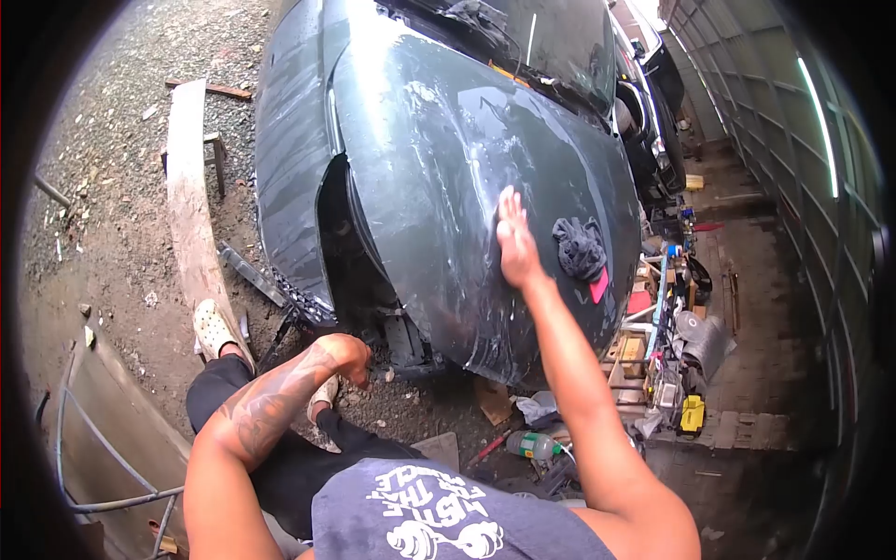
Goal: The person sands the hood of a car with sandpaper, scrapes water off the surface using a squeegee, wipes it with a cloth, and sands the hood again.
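Observation:
My right hand [516,241] lies on the wet, dark car hood [420,177], fingers stretched out and close together. Whether anything thin is under the palm is hidden. Beside it, to the right, rests a bunched dark cloth [580,248] with a pink flat piece [599,285] at its lower edge. My left hand [351,358] hangs bent at the wrist near my knee, in front of the headlight opening [350,252]. Most of its fingers are turned out of sight, and I see nothing in it. Whitish streaks and water run over the hood.
A long plank [189,187] on a support stands left of the car on gravel. Metal tubing [121,507] is at lower left. A plastic bottle [534,444] lies by the bumper area. Tools and boxes, including a yellow item [692,413], line the right side near a corrugated wall [784,121].

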Available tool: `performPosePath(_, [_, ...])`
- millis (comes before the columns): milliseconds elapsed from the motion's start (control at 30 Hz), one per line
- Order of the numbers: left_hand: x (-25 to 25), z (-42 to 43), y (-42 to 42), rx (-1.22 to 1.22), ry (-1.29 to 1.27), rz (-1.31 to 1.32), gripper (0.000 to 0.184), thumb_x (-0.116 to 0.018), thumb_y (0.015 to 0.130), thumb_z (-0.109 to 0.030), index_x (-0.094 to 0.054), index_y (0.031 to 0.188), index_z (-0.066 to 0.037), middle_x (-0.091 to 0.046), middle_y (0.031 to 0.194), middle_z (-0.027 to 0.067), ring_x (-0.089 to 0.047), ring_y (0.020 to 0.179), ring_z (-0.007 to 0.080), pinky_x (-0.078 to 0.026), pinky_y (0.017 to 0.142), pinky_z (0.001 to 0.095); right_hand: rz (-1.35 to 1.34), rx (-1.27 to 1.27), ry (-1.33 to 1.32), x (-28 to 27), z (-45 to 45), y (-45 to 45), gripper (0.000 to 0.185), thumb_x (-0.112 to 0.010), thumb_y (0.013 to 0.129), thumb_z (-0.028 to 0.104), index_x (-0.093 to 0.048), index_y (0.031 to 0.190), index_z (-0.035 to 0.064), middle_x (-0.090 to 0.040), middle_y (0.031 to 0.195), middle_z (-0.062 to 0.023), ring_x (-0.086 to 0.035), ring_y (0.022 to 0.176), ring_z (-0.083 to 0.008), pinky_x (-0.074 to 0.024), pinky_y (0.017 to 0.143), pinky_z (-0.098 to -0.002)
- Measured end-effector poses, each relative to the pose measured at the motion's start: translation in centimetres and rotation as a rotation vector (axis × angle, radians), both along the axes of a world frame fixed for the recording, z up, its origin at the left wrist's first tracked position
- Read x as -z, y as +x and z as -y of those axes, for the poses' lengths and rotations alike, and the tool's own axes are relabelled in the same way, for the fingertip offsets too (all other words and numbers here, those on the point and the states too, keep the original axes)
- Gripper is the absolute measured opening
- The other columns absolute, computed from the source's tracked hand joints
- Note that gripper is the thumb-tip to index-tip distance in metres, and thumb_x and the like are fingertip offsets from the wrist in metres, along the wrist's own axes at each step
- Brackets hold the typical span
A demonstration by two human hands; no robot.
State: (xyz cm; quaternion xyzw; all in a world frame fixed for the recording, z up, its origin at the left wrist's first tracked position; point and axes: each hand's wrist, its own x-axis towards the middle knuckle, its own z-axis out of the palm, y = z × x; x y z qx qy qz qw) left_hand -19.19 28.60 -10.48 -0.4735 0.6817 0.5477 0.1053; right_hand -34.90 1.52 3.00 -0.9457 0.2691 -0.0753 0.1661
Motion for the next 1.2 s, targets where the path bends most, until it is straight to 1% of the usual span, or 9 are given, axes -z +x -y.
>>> performPosePath(133, [0.8, -0.1, -1.2, 0.015, -0.019, -0.055, 0.061, -0.071, 0.078, -0.055, -0.071, 0.109, -0.003, -0.071, 0.108, 0.0151, -0.066, 0.103, 0.0331, -0.052, 0.088, 0.043, -0.012, 0.061, -0.043, 0.1, 3.2, 4.1, 0.066, -0.028, 0.099, 0.033, -0.018, 0.154, -0.0025, -0.011, 0.162, -0.0221, -0.005, 0.152, -0.036, -0.0026, 0.121, -0.0458])
performPosePath(300, [2.2, 0.0, -1.0, -0.003, -0.033, -0.078, 0.062, -0.071, 0.077, -0.058, -0.072, 0.107, -0.003, -0.071, 0.107, 0.0141, -0.066, 0.103, 0.0329, -0.052, 0.088, 0.0431, -0.035, 0.015, 0.002, 0.8, -7.8, -3.1, 0.068, -0.029, 0.099, 0.033, -0.013, 0.155, -0.0012, -0.009, 0.163, -0.0224, -0.005, 0.151, -0.0386, -0.0039, 0.121, -0.0467])
performPosePath(533, [0.4, 0.6, -0.8, 0.021, -0.032, -0.078, 0.059, -0.071, 0.078, -0.055, -0.072, 0.106, -0.003, -0.071, 0.106, 0.0147, -0.066, 0.102, 0.0331, -0.052, 0.087, 0.0431, 0.018, 0.068, 0.002, -0.3, 3.1, 3.0, 0.066, -0.022, 0.103, 0.038, -0.015, 0.154, -0.0032, -0.012, 0.162, -0.0226, -0.005, 0.151, -0.0358, -0.0016, 0.122, -0.0433])
performPosePath(667, [0.7, 0.0, -1.0, -0.003, -0.064, -0.073, 0.059, -0.072, 0.077, -0.053, -0.072, 0.109, -0.004, -0.071, 0.11, 0.0154, -0.066, 0.105, 0.0335, -0.052, 0.087, 0.0424, 0.109, 0.038, 0.227, -0.1, -6.1, -2.7, 0.068, -0.024, 0.101, 0.041, -0.02, 0.154, -0.0007, -0.014, 0.163, -0.0196, -0.009, 0.151, -0.0354, -0.0041, 0.121, -0.0426])
performPosePath(767, [1.3, -0.2, -0.4, 0.001, -0.056, -0.046, 0.061, -0.073, 0.077, -0.055, -0.071, 0.112, -0.004, -0.071, 0.11, 0.0153, -0.066, 0.106, 0.033, -0.052, 0.088, 0.0419, 0.086, 0.024, 0.199, 0.0, -6.0, -3.2, 0.07, -0.025, 0.1, 0.045, -0.021, 0.154, -0.0005, -0.015, 0.163, -0.0196, -0.01, 0.151, -0.0361, -0.0043, 0.121, -0.0424])
performPosePath(900, [0.8, 0.6, 0.2, 0.008, -0.052, -0.002, 0.063, -0.073, 0.076, -0.056, -0.071, 0.112, -0.005, -0.071, 0.11, 0.0152, -0.066, 0.106, 0.0332, -0.053, 0.088, 0.0414, 0.046, -0.003, 0.156, -0.7, 3.8, 1.8, 0.061, -0.024, 0.101, 0.032, -0.025, 0.153, 0.0, -0.018, 0.162, -0.019, -0.011, 0.151, -0.0334, -0.0056, 0.122, -0.0406])
performPosePath(967, [1.4, 0.9, -0.5, -0.006, -0.026, -0.023, 0.063, -0.072, 0.076, -0.057, -0.071, 0.11, -0.004, -0.071, 0.109, 0.0158, -0.066, 0.105, 0.0332, -0.053, 0.087, 0.0421, 0.075, 0.007, 0.138, -1.0, 3.2, 2.2, 0.057, -0.025, 0.102, 0.027, -0.031, 0.15, -0.0027, -0.02, 0.162, -0.0178, -0.012, 0.151, -0.0302, -0.0059, 0.122, -0.0382])
performPosePath(1133, [1.0, -0.1, -0.4, 0.037, -0.072, -0.047, 0.059, -0.067, 0.083, -0.058, -0.072, 0.111, -0.007, -0.071, 0.108, 0.0146, -0.065, 0.104, 0.0343, -0.051, 0.089, 0.0429, 0.11, 0.077, 0.237, -0.2, -7.9, -3.8, 0.073, -0.027, 0.1, 0.049, -0.024, 0.153, -0.0007, -0.019, 0.162, -0.0174, -0.009, 0.152, -0.0321, -0.0024, 0.121, -0.0429])
performPosePath(1200, [0.4, -0.6, 0.6, 0.025, -0.035, -0.053, 0.059, -0.066, 0.083, -0.058, -0.072, 0.109, -0.006, -0.071, 0.106, 0.0151, -0.066, 0.102, 0.0345, -0.051, 0.088, 0.0432, 0.124, 0.064, 0.214, -0.3, -5.0, -2.2, 0.07, -0.027, 0.101, 0.046, -0.024, 0.153, -0.0009, -0.017, 0.162, -0.0174, -0.009, 0.152, -0.0309, -0.0031, 0.121, -0.0424])
